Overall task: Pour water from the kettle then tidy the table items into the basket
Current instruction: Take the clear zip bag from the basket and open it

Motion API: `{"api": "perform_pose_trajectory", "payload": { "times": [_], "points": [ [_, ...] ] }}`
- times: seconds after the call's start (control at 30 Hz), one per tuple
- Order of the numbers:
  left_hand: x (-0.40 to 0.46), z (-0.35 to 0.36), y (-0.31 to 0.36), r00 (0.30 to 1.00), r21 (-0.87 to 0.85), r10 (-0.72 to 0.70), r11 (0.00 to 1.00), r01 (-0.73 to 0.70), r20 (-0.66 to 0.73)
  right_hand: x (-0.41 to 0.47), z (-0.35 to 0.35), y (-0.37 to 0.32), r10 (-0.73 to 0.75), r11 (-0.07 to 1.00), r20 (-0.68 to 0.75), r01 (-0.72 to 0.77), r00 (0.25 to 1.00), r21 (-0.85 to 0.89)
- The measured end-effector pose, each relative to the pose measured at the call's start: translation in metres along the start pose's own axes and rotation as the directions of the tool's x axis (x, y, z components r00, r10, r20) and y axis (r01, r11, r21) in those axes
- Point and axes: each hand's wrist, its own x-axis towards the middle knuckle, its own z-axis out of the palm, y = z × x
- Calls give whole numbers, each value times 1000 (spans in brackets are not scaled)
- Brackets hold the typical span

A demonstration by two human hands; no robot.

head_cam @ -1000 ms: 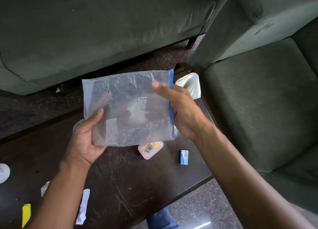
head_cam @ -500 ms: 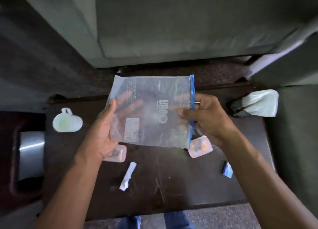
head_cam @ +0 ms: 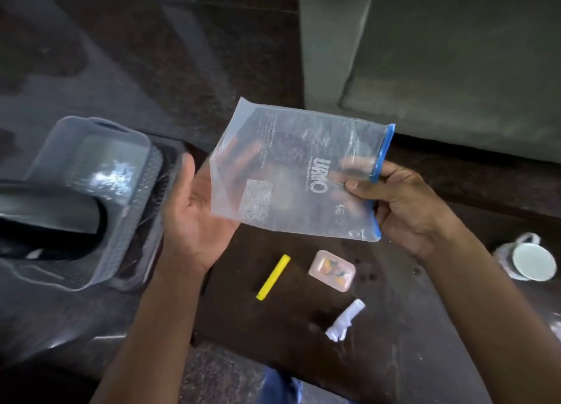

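My right hand point(head_cam: 406, 209) pinches the zip bag point(head_cam: 297, 172), left hand point(head_cam: 194, 218) flat beneath; the limp bag may, seemingly, slip short of the basket point(head_cam: 91, 203).

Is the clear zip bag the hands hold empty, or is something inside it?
Apparently empty: the zip bag lies flat, and only fingers of the left hand and right hand show through.

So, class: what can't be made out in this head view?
- Bag small print: blurred.
- Basket contents: hidden by motion blur and its handle.
- Left hand fingers: behind the bag.
- Cup inside: too blurred.
- Kettle: not visible in the frame.
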Motion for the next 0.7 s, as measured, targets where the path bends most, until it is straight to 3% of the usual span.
{"api": "perform_pose_trajectory", "payload": {
  "times": [0.07,0.13,0.27,0.33,0.4,0.5,0.7],
  "points": [
    [-9,-22,22,988,30,117,993,-114,-100,16,31,9,20,1000,21,-20,1000,16],
    [-22,-42,36,933,70,243,970,-233,-264,31,62,19,50,998,42,-51,998,25],
    [-38,-80,54,708,304,492,870,-387,-507,59,125,44,116,988,83,-123,990,88],
    [-43,-102,58,579,492,623,778,-390,-526,72,155,58,150,982,99,-160,984,105],
    [-49,-123,59,513,684,729,654,-323,-454,86,185,71,168,979,100,-178,981,100],
    [-52,-145,61,553,840,740,529,-125,-384,107,227,89,176,982,63,-180,982,61],
    [-53,-187,68,698,904,592,378,201,-403,147,302,133,154,984,-67,-159,986,-78]
  ]
}}
